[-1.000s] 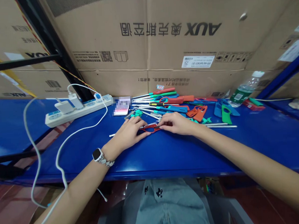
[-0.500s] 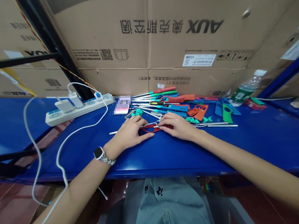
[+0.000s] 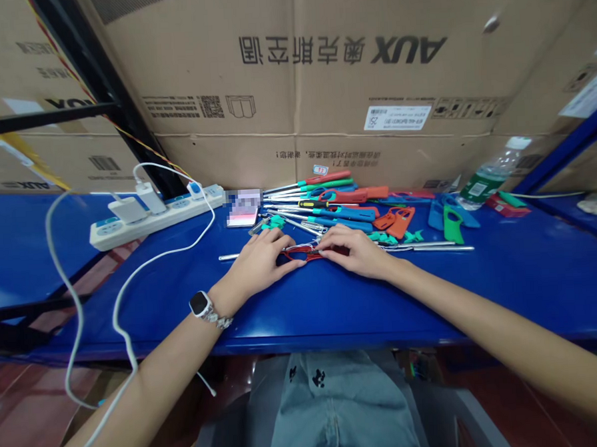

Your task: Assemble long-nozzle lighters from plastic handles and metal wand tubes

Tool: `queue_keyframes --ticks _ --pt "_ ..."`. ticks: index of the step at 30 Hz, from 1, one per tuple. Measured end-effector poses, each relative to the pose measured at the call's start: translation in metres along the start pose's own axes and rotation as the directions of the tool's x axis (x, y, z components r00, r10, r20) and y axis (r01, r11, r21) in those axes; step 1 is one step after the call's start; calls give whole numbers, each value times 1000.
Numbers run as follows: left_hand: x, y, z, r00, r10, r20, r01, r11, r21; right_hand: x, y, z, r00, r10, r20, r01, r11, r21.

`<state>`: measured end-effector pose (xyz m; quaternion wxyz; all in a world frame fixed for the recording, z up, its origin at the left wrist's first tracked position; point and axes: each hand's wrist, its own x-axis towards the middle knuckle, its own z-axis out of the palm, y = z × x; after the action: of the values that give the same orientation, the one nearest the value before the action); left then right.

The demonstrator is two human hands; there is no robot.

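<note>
On the blue tabletop (image 3: 283,311), my left hand (image 3: 258,260) is closed around a red lighter handle half (image 3: 300,253), thumb along its near side. A thin metal tube (image 3: 229,258) sticks out to the left beneath that hand. My right hand (image 3: 356,252) pinches at the right part of the red handle; what its fingertips grip is small and partly hidden. Just beyond the hands lie long-necked lighters, among them one with a blue handle (image 3: 348,215). Small green plastic parts (image 3: 379,238) and metal tubes (image 3: 444,248) lie right of my right hand.
A white power strip (image 3: 162,214) with plugs and a looping white cable (image 3: 124,286) is on the left. Orange handle shells (image 3: 401,222), a green shell (image 3: 453,229) and a plastic bottle (image 3: 489,177) are on the right. Large cardboard boxes (image 3: 296,83) stand behind.
Both hands stay nearly in place. My right fingertips have shifted slightly at the red handle; the pale piece seen beside them before now looks darker or is covered.
</note>
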<state>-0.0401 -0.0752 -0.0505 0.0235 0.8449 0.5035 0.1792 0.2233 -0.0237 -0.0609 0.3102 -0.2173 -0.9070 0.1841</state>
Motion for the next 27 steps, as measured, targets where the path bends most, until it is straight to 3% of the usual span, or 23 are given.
queue_keyframes --ticks 10,17,24,27 --pt "0 -3 4 999 39 -30 -38 999 37 -7 -10 1 996 -84 34 89 969 -231" --pt "1 -1 3 1000 18 -19 -18 1000 7 -8 -18 2 999 -33 30 39 974 -224" --pt "1 2 3 1000 15 -17 -14 998 65 -5 -34 12 996 76 36 -50 882 -469" --pt "0 2 4 999 24 -36 -21 998 57 -3 -34 16 992 125 -1 -112 888 -446"
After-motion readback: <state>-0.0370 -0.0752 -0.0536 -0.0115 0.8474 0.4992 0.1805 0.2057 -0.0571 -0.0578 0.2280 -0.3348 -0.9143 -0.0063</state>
